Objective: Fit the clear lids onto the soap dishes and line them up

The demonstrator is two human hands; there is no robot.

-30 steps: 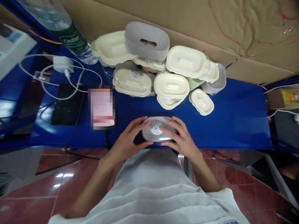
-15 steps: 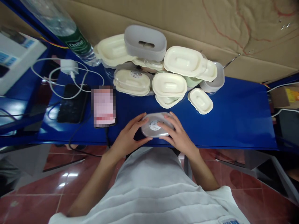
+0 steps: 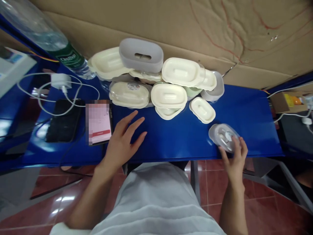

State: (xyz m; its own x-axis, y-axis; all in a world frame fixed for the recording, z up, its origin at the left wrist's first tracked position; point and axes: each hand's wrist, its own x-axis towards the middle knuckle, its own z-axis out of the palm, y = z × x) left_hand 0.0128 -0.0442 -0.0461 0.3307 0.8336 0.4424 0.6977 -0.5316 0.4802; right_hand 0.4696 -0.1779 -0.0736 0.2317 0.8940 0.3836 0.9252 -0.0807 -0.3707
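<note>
My right hand (image 3: 234, 163) is at the right part of the table, its thumb and fingers around a small grey oval box (image 3: 215, 133) with a clear lid. A round label shows on that lid, and the box is at the tabletop. Over the table's front left, my left hand (image 3: 117, 143) holds nothing, its fingers apart and pointing toward the stacked boxes. Closest to it are a cream box with a clear cover (image 3: 129, 94) and a phone with a lit screen (image 3: 100, 124).
Along the cardboard wall stand a grey box with a slot (image 3: 141, 54), cream lids (image 3: 182, 71) and a small cream lid (image 3: 202, 110). A water bottle (image 3: 66, 57), a dark phone (image 3: 63, 120) and a white charger (image 3: 60, 81) with looped cable lie on the left. The blue table's (image 3: 171, 143) front edge is near my body.
My right hand has carried the grey box from the front middle to the right side of the table. The left hand has let go of it and moved left, fingers spread.
</note>
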